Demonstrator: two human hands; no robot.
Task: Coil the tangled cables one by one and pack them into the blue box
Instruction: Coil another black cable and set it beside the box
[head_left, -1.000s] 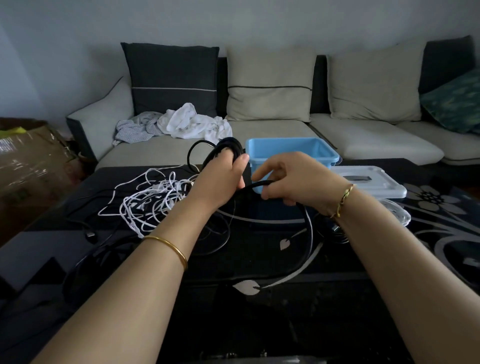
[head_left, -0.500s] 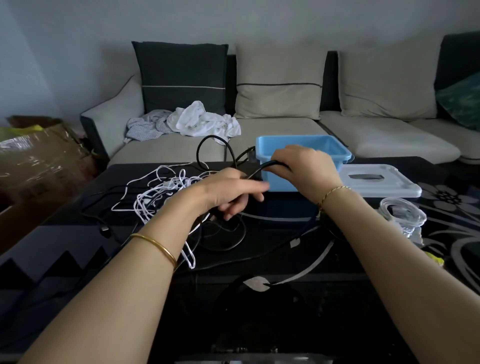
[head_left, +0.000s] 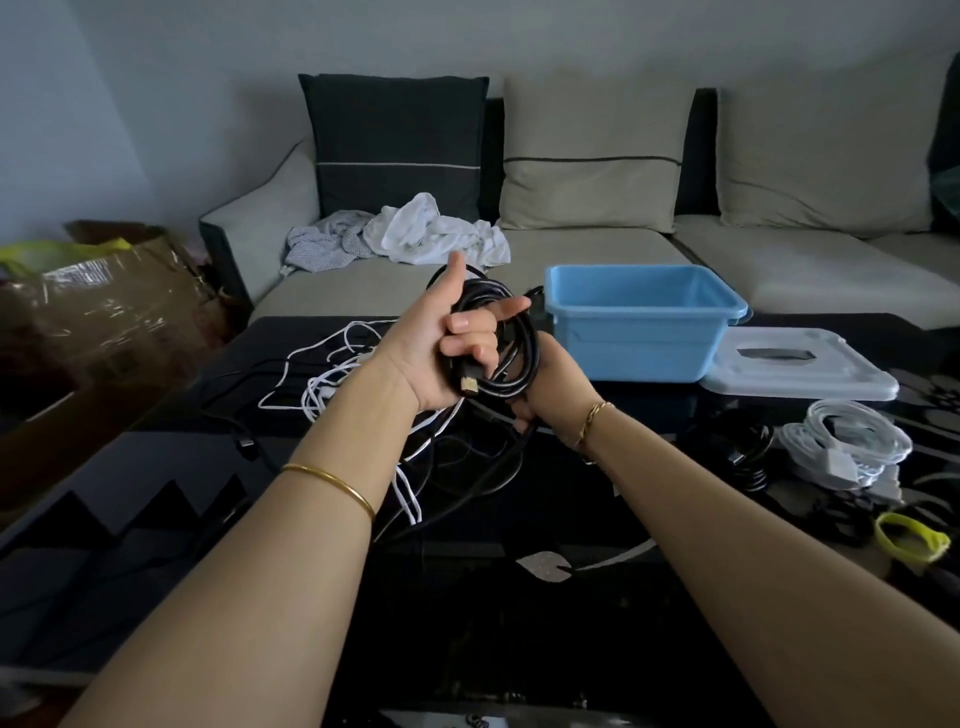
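Note:
My left hand (head_left: 441, 343) holds a coil of black cable (head_left: 511, 332) upright above the table, palm toward me, thumb up; a gold-tipped plug hangs at the coil's bottom. My right hand (head_left: 545, 384) is under and behind the coil and grips its lower loops; a black strand runs down from it to the table. The blue box (head_left: 644, 332) stands open just right of the coil. A tangle of white cable (head_left: 343, 379) and thin black cables lies on the black table (head_left: 156, 519) to the left.
A white lid (head_left: 795, 364) lies right of the box. Coiled white cables (head_left: 852, 447), a black coil (head_left: 743, 457) and a yellow band (head_left: 909, 540) lie at the table's right. A sofa with cushions and crumpled cloths (head_left: 415, 234) is behind; a cardboard box (head_left: 93, 306) stands left.
My left hand rose from the table and turned palm toward me with the black coil around it. My right hand dropped from the box's rim to below the coil.

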